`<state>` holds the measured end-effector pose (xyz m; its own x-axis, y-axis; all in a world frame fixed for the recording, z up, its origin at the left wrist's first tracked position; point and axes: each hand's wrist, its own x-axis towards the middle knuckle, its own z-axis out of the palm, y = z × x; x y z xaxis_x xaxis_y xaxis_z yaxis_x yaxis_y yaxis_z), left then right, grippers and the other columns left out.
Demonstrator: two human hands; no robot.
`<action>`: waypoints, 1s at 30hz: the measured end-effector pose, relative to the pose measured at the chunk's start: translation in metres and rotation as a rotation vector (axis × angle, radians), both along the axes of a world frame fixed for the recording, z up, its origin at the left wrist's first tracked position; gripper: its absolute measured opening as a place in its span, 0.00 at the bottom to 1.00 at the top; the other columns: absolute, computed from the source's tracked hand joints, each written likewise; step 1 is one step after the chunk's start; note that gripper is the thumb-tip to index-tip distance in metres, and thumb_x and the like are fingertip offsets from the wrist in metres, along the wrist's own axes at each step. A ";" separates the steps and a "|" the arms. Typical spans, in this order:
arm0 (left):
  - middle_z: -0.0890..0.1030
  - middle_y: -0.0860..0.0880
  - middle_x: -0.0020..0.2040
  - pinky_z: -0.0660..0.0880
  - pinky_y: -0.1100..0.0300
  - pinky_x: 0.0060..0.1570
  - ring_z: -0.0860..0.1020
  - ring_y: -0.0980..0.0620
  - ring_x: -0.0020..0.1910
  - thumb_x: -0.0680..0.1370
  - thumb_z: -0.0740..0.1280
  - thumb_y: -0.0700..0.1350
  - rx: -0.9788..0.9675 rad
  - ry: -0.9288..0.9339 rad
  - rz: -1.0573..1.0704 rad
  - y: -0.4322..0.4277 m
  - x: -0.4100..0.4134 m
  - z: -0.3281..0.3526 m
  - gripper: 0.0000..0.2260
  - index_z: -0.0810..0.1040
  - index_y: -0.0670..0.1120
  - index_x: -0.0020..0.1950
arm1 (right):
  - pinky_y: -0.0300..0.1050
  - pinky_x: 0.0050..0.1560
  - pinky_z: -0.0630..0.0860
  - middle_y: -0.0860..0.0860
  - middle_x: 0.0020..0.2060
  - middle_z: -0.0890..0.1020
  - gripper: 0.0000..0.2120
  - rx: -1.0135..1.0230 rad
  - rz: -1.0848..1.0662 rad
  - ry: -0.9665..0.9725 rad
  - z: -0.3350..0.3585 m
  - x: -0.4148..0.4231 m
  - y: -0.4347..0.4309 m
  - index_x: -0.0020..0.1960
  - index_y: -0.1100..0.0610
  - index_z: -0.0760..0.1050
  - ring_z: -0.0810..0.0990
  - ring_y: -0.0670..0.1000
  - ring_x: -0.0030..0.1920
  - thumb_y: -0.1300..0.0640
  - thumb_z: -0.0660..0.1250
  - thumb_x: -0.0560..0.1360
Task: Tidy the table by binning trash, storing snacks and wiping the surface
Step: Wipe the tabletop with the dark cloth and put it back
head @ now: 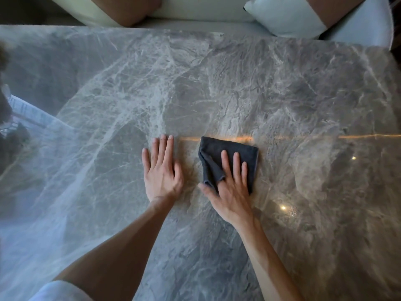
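Head view. Left hand [161, 168] flat, palm down on grey marble desk [282, 94], fingers straight and close together, holding nothing. Right hand [232, 187] pressed flat on dark grey cloth [230, 144], fingers straight, slightly spread, one fold lying over index finger. Cloth mid-desk, well clear of far edge, just beside left hand, apart. White cushion [286, 16] beyond far edge.

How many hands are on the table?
2. The left hand lies flat on the bare grey table, just left of the cloth. The right hand presses flat on the dark cloth. None seems hidden.
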<state>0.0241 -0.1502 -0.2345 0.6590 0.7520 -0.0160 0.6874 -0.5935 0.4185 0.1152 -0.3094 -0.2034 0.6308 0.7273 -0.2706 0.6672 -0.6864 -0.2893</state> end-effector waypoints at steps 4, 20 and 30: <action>0.54 0.53 0.80 0.44 0.48 0.78 0.47 0.55 0.80 0.77 0.51 0.48 -0.003 0.007 -0.002 0.000 -0.001 -0.001 0.29 0.51 0.53 0.80 | 0.61 0.75 0.32 0.48 0.78 0.36 0.36 0.051 -0.024 0.160 0.009 0.005 0.004 0.75 0.31 0.38 0.27 0.53 0.76 0.22 0.40 0.70; 0.51 0.53 0.81 0.46 0.45 0.78 0.45 0.55 0.80 0.75 0.51 0.49 -0.007 0.075 -0.019 0.003 0.000 -0.001 0.32 0.50 0.52 0.80 | 0.71 0.73 0.50 0.57 0.78 0.56 0.29 0.051 -0.228 -0.340 -0.032 -0.015 0.033 0.76 0.35 0.52 0.48 0.67 0.77 0.31 0.51 0.77; 0.51 0.53 0.81 0.45 0.46 0.78 0.46 0.55 0.80 0.77 0.51 0.49 -0.006 0.071 0.001 0.001 0.004 -0.001 0.30 0.50 0.53 0.80 | 0.71 0.73 0.49 0.57 0.78 0.57 0.27 0.026 -0.399 -0.329 -0.031 0.039 0.067 0.76 0.37 0.55 0.49 0.67 0.77 0.33 0.49 0.78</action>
